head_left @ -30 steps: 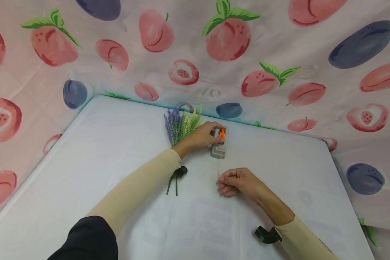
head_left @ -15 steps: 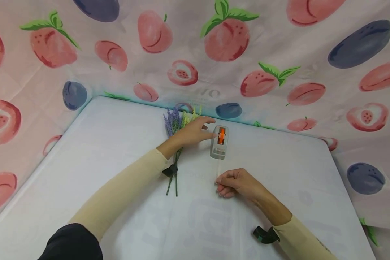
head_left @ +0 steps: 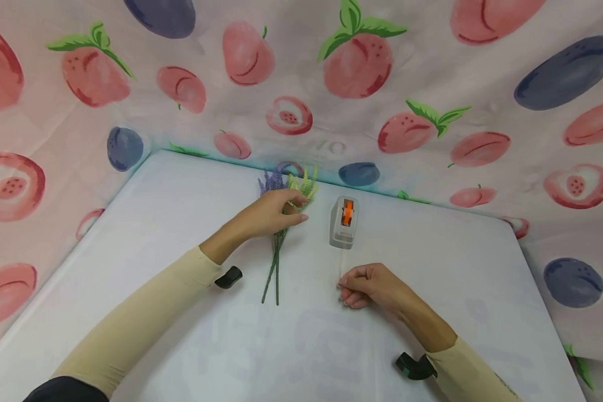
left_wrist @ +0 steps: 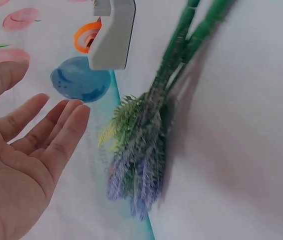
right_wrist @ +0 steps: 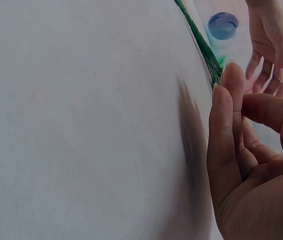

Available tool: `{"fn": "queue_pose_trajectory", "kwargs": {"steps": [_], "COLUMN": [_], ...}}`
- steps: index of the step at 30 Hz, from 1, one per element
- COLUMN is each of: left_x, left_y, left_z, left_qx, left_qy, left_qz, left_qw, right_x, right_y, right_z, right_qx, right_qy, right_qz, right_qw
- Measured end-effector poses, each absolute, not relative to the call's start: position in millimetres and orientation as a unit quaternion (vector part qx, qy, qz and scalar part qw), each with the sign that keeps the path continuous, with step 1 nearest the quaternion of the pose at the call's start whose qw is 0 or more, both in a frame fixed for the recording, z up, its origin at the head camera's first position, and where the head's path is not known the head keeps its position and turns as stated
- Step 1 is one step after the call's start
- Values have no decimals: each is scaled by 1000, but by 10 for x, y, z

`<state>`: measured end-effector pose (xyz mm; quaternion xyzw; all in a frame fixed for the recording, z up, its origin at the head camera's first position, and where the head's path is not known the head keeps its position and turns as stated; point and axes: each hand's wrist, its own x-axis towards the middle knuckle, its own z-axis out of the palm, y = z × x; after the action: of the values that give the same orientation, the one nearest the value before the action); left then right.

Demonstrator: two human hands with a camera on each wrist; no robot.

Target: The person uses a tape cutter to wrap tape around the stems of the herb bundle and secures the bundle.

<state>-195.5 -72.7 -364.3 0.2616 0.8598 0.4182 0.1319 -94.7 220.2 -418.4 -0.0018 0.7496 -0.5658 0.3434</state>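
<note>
My left hand (head_left: 271, 213) is over the bunch of artificial flowers, its fingers relaxed and holding nothing; the left wrist view also shows its palm bare. The bunch has purple lavender heads (head_left: 270, 182), yellow-green sprigs (head_left: 309, 183) and green stems (head_left: 276, 273) that point toward me. To its right stands a grey tape dispenser (head_left: 343, 230) with an orange core (head_left: 348, 213). A thin clear strip of tape (head_left: 342, 261) runs from the dispenser's near end down to my right hand (head_left: 377, 286), whose thumb and forefinger pinch its end.
A white-covered table (head_left: 221, 346) lies under everything. Behind it hangs a fruit-print cloth (head_left: 301, 67), which also covers the left and right sides. A black wrist camera (head_left: 228, 277) sits by my left cuff and another dark mount (head_left: 415, 366) by my right one.
My left hand has let go of the tape dispenser and moved left over the flowers. The right hand stays nearly in place, still pinching the tape.
</note>
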Motion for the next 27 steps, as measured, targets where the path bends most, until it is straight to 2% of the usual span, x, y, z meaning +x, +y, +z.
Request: {"fn": "queue_pose_trajectory", "kwargs": {"steps": [12,27], "left_x": [-1663,-1452], "left_y": [-970,-1102], "left_z": [-3696,-3958], "left_qx": [266,226], "left_qy": [879,879], "left_qz": [371,364], "left_qw": [137,210], "right_x": [-947,-949], "right_y": [2223,2216], "right_z": [-4197,-4192], "right_qx": [-6,-8], "right_qy": [744,747], "right_qz": [-573,-571], "right_qw": [344,341]}}
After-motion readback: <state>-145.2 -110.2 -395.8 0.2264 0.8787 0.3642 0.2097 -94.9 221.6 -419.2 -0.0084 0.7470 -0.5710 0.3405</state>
